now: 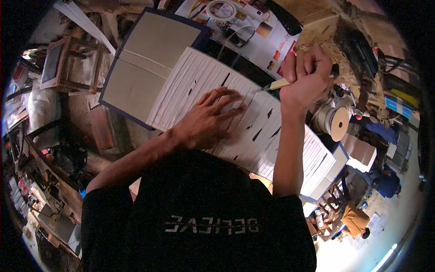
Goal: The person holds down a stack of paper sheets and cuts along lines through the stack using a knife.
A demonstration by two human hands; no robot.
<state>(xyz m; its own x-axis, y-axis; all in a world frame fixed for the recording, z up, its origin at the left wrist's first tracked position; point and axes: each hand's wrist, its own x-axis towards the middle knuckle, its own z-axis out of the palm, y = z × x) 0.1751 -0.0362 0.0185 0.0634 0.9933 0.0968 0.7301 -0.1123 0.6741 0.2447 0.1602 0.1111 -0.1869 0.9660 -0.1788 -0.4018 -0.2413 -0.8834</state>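
Note:
My left hand point(209, 118) lies with fingers spread on a long row of white paper-edged blocks point(174, 97), packed side by side with dark gaps between some of them. My right hand point(306, 75) is closed around a slim cream-handled tool point(280, 84). Its pale grey tip points left and meets the row near the far edge, or hovers just over it; whether that tip is a blade or bristles I cannot make out. Under the row's left end lies an open board cover point(140, 59) with dark blue edging.
A printed sheet point(272, 41) with a tape roll point(221, 10) lies beyond the row. A large spool point(333, 122) stands right of my right forearm. At left is a wooden stool point(68, 68). Two people, one in an orange top point(355, 220), are at lower right.

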